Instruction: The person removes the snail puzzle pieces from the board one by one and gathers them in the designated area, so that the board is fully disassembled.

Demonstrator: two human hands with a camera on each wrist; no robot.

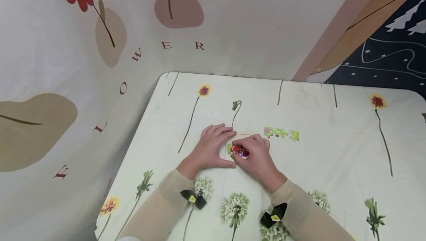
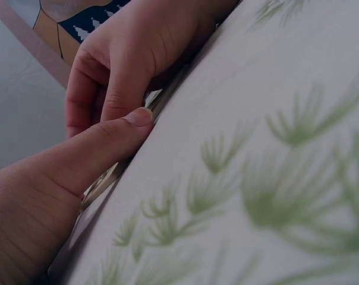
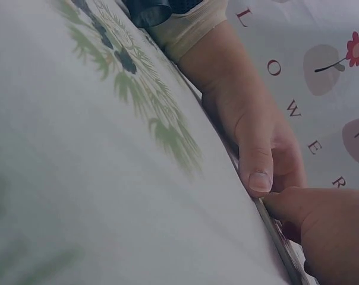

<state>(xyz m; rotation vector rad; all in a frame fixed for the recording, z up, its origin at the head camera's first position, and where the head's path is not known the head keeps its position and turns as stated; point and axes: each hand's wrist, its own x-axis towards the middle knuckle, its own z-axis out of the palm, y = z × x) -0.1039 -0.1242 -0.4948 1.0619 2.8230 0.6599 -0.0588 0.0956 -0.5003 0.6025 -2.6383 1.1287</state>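
Note:
In the head view, a thin pale puzzle board (image 1: 242, 137) lies on the table between the hands. My left hand (image 1: 213, 146) rests along its left side, fingers extended and thumb stretched toward the near edge. My right hand (image 1: 257, 155) pinches a colourful red-and-blue puzzle piece (image 1: 240, 151) over the board. A small green piece (image 1: 229, 149) shows just left of it. In the left wrist view, the left thumb (image 2: 117, 133) meets the right hand (image 2: 138, 53) at the board's edge. The fingers largely cover the board, so whether the piece sits flat is hidden.
Several green puzzle pieces (image 1: 281, 133) lie in a row right of the board, beyond the right hand. The table (image 1: 332, 152) wears a white cloth printed with flowers. A printed fabric wall (image 1: 246, 30) rises behind the table and on its left.

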